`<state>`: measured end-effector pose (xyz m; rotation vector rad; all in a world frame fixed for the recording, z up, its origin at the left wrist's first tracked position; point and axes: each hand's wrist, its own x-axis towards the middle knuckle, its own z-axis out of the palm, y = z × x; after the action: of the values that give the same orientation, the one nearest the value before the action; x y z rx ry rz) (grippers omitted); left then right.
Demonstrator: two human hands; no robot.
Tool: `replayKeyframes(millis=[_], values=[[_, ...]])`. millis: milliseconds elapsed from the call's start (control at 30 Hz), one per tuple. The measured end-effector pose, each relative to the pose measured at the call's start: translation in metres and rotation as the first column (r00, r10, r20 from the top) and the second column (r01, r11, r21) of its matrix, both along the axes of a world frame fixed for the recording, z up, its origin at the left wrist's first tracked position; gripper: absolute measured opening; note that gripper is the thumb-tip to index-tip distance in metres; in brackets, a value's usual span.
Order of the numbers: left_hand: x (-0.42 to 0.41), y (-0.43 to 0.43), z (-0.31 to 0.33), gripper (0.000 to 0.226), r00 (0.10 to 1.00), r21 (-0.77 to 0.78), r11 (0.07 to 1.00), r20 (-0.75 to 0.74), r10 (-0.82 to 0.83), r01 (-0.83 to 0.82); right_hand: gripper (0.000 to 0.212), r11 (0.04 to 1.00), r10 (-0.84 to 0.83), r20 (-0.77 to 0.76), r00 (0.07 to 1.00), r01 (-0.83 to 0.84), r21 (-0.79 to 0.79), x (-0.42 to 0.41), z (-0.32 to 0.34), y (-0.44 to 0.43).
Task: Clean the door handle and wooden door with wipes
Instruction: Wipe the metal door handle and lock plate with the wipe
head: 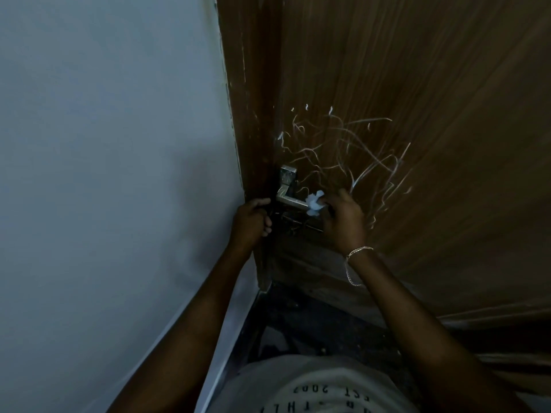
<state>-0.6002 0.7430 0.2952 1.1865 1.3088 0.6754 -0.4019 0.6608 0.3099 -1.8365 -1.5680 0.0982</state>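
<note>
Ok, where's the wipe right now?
In the head view, the wipe is pinched in the right hand at the free end of the door handle.

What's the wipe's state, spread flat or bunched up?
Bunched up. The white wipe is a crumpled wad pinched in the right hand at the end of the door handle.

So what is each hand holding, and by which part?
Right hand pinches a crumpled wipe by its right side, against the door handle tip. Left hand curls at the wooden door edge; grip too dark to tell.

brown wooden door (417,70), white wipe (315,202), silver handle (290,201)
</note>
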Motion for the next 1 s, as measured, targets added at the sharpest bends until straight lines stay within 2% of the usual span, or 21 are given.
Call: replayKeyframes(millis=[200,300,367,433,500,700,900,1000], values=[[0.009,0.006,0.001,0.036,1.0,0.022,1.0,-0.027,-0.008,0.009,0.009,0.995,0.092,-0.018,0.996,-0.092,-0.042,0.008,0.002,0.012],[0.011,0.007,-0.001,0.03,0.999,0.041,0.999,-0.036,-0.003,0.004,0.011,0.98,0.165,0.061,0.984,-0.157,-0.118,0.0,0.0,0.022],[0.012,0.007,-0.003,0.027,0.999,0.051,0.999,-0.038,-0.002,0.004,0.007,0.976,0.196,0.119,0.973,-0.182,-0.121,-0.003,-0.001,0.021],[0.012,0.007,-0.004,0.026,0.999,0.052,0.999,-0.033,-0.006,0.007,0.012,0.98,0.194,0.13,0.972,-0.186,-0.076,0.002,0.0,0.014],[0.011,0.008,-0.004,0.026,0.999,0.05,0.999,-0.028,-0.017,0.018,0.013,0.981,0.194,0.119,0.974,-0.191,-0.033,0.008,0.003,0.008],[0.015,0.009,-0.002,0.032,1.0,0.023,0.999,-0.006,-0.028,0.028,0.022,0.942,0.292,0.178,0.94,-0.252,-0.22,-0.025,0.007,0.046],[0.014,0.008,-0.002,0.038,0.998,0.015,0.998,-0.027,-0.056,0.057,0.018,0.957,0.253,0.254,0.934,-0.202,-0.208,0.005,0.002,0.022],[0.012,0.007,-0.002,0.041,0.996,0.026,0.996,-0.042,-0.081,0.082,0.027,0.955,0.259,0.248,0.933,-0.209,-0.211,0.011,0.003,0.017]])
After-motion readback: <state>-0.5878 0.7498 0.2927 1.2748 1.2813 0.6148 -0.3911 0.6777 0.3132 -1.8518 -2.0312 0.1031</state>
